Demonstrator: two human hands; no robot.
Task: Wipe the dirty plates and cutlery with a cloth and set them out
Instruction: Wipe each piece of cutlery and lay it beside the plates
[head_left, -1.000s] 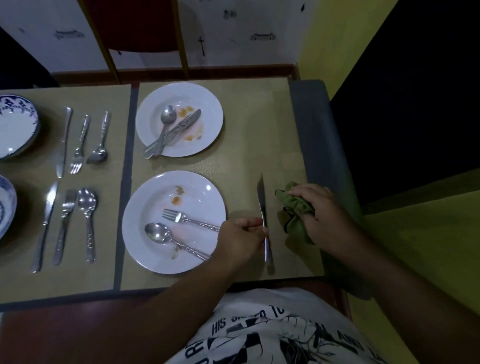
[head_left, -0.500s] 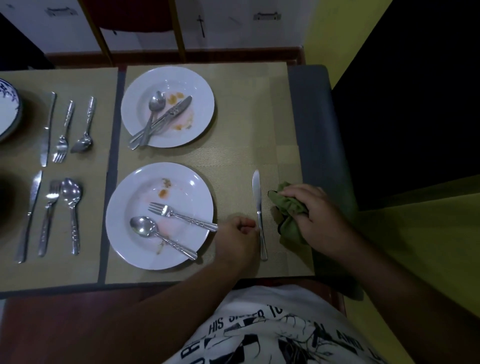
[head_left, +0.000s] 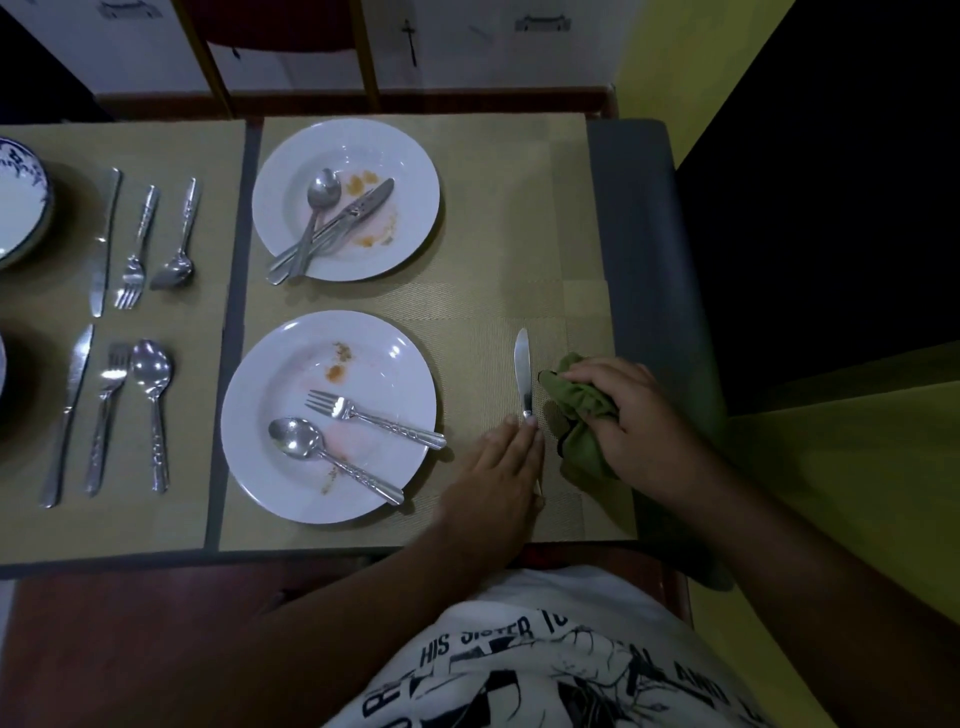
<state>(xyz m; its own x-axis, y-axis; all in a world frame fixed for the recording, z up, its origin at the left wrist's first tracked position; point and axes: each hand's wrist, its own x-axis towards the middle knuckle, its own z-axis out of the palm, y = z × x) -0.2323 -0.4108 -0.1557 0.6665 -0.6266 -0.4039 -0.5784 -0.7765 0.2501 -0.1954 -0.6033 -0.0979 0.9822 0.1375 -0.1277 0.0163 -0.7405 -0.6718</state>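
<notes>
The knife (head_left: 522, 371) now lies flat on the mat right of the near plate (head_left: 260, 431); the left hand (head_left: 498, 470) has flattened over its handle, grip released. The right hand (head_left: 631, 415) clutches the cloth (head_left: 579, 410). Fork and spoon likely come next.
</notes>
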